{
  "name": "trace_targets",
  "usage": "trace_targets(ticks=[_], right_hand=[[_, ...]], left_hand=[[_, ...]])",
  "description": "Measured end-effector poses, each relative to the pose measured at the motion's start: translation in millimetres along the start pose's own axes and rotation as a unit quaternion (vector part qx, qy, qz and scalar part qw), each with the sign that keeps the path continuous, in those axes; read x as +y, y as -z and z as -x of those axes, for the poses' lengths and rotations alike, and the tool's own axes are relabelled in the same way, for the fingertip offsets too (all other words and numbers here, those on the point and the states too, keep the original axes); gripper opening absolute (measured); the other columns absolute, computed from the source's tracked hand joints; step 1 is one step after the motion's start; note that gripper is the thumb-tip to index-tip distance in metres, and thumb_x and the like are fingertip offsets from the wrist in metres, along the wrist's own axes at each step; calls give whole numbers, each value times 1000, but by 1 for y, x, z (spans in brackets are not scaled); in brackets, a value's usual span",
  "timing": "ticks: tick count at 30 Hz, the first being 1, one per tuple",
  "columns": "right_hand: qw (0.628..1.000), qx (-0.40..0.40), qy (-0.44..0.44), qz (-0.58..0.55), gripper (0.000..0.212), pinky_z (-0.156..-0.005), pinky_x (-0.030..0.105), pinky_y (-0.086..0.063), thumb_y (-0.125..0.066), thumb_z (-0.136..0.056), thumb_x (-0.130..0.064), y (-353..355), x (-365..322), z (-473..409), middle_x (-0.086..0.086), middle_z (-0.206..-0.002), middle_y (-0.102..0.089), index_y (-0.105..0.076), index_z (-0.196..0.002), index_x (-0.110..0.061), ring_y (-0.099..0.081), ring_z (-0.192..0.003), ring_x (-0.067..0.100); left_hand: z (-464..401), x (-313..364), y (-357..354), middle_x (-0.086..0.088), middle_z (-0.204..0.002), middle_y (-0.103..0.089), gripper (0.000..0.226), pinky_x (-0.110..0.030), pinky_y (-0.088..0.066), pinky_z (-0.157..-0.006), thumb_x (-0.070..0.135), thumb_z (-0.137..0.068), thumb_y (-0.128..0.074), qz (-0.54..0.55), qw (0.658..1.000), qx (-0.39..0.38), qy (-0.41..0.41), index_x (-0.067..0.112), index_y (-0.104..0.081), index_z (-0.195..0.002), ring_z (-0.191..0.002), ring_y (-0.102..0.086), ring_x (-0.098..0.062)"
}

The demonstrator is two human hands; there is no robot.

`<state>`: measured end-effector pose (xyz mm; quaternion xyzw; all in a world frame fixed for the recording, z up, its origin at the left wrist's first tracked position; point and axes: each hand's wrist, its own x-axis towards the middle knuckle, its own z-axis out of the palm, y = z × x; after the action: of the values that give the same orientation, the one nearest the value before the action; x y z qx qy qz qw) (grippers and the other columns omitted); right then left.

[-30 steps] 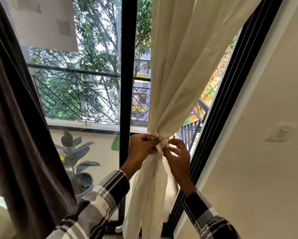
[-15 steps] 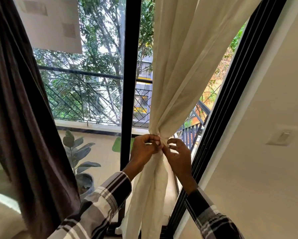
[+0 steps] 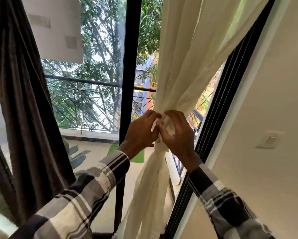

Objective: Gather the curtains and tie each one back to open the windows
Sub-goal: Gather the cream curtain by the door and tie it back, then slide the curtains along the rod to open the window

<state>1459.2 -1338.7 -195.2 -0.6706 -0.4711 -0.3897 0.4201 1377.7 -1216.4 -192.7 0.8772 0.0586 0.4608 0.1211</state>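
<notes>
Cream curtain: the cream curtain (image 3: 184, 66) hung in the upper right of the frame and was drawn in to a narrow waist at centre right, which left glass bare on either side of it; below the waist the cloth fell loose toward the bottom centre.
Tie point: the knot (image 3: 160, 123) sat at that waist, mostly hidden between the two hands; whether it was a separate band or the curtain's own cloth could not be told.
Left hand: the left hand (image 3: 141, 131) came in from the lower left with its fingers curled onto the bunched cloth at the waist, probably to keep the gather from slipping while the knot was worked.
Right hand: the right hand (image 3: 177, 133) met it from the lower right, thumb and fingers pinching a fold of cloth at the knot, apparently to pull it snug.
Dark curtain: the brown curtain (image 3: 24, 100) hung along the left edge of the frame, narrowing downward; no tie showed on it.
Window frame: the black mullion (image 3: 129, 66) ran down the centre, just left of the cream curtain.
Change: against the earlier pictures the hands sat closer together, knuckles almost touching, and lay tighter over the knot; the view had also drawn nearer and tilted, so the balcony plant (image 3: 75, 156) was largely cut off.
Judgement: the tying of this curtain looked nearly finished.
</notes>
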Motion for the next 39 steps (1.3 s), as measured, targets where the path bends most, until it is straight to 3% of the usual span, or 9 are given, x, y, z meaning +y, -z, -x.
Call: trace_targets(ticks=[6, 11, 15, 27, 33, 39], right_hand=[[996, 33, 74, 47, 34, -78, 32, -53, -68, -90, -36, 4, -35, -74, 5, -110, -63, -64, -110, -8, -64, -101, 23], [990, 53, 89, 98, 42, -80, 30, -52, -61, -92, -46, 5, -74, -115, 0, -119, -62, -63, -117, -12, -61, -108, 19], [985, 64, 100, 127, 50, -90, 33, -50, -58, -93, -49, 5, -100, -135, 5, -126, -59, -59, -125, -11, -57, -115, 25], [971, 68, 109, 204, 69, -100, 42, -46, -54, -90, -59, 57, -214, -157, 10, -137, -54, -50, -136, -7, -48, -121, 28], [972, 58, 109, 202, 73, -106, 47, -41, -54, -90, -60, 87, -278, -135, 13, -141, -53, -49, -138, -5, -47, -129, 29], [977, 53, 117, 171, 78, -109, 50, -38, -52, -89, -63, 113, -363, -116, 12, -146, -48, -45, -142, -6, -43, -137, 28]], left_hand=[[-46, -8, 66, 0, -122, -59, 36, -36, -52, -74, 27, -84, -59, -66, 992, 75, -77, 17, -59, -119, -101, -63, -26], [-67, -28, 117, -7, -129, -56, 46, -43, -38, -104, 36, -89, -53, -122, 980, 93, -124, 9, -54, -126, -126, -51, -29], [-77, -39, 151, -9, -138, -48, 56, -48, -28, -113, 40, -89, -53, -153, 975, 93, -133, 7, -45, -133, -138, -38, -26], [-55, -17, 275, -17, -153, -30, 82, -54, -10, -117, 56, -90, -50, -232, 961, 100, -112, -1, -29, -145, -148, -15, -30], [-13, 14, 341, -18, -155, -29, 87, -60, -11, -116, 64, -90, -30, -287, 948, 94, -103, -3, -28, -146, -148, -15, -31], [39, 34, 428, -17, -155, -29, 88, -57, -8, -117, 65, -89, -25, -316, 938, 91, -111, -1, -28, -147, -149, -14, -30]])
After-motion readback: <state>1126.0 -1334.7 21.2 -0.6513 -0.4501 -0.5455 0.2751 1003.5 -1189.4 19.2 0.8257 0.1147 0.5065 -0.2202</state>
